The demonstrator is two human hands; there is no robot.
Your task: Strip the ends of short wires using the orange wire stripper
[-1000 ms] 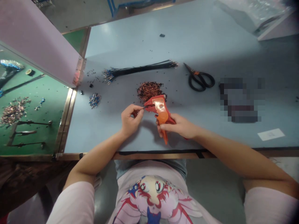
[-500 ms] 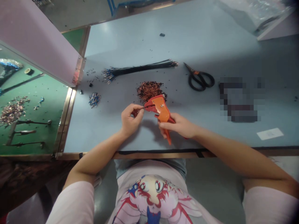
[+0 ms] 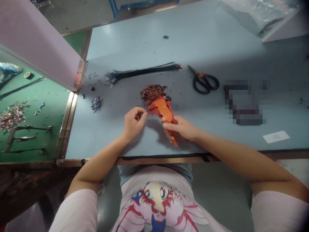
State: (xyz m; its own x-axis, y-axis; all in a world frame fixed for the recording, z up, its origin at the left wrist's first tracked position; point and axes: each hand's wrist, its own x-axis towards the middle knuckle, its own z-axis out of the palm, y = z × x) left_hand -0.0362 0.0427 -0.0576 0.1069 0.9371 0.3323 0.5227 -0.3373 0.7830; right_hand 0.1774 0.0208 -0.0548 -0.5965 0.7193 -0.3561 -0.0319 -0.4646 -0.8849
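We hold the thin black wire [image 3: 150, 110] in our left hand [image 3: 134, 124], its grip closed in a pinch near the wire's end, so that only a short free length reaches the nose of the orange wire stripper [image 3: 164, 111]; our right hand [image 3: 180, 129] has its grip closed round the tool's handles, which slant down toward us and leave the nose pointing left to meet the wire; the stripper sits low over the bench [image 3: 169, 48], its upper edge almost touching the heap of copper-coloured wire offcuts [image 3: 153, 94]; beyond that heap lies the bundle of black wires [image 3: 142, 71], laid straight with its ends fanned; the small heap of blue-tipped terminals [image 3: 97, 104] sits well to the left, the black-handled scissors [image 3: 204, 83] well to the right, leaving both hands room; bare bench remains between the hands and the front edge [image 3: 145, 159], while the metal-trimmed left edge [image 3: 69, 129] lies well beyond our left hand.
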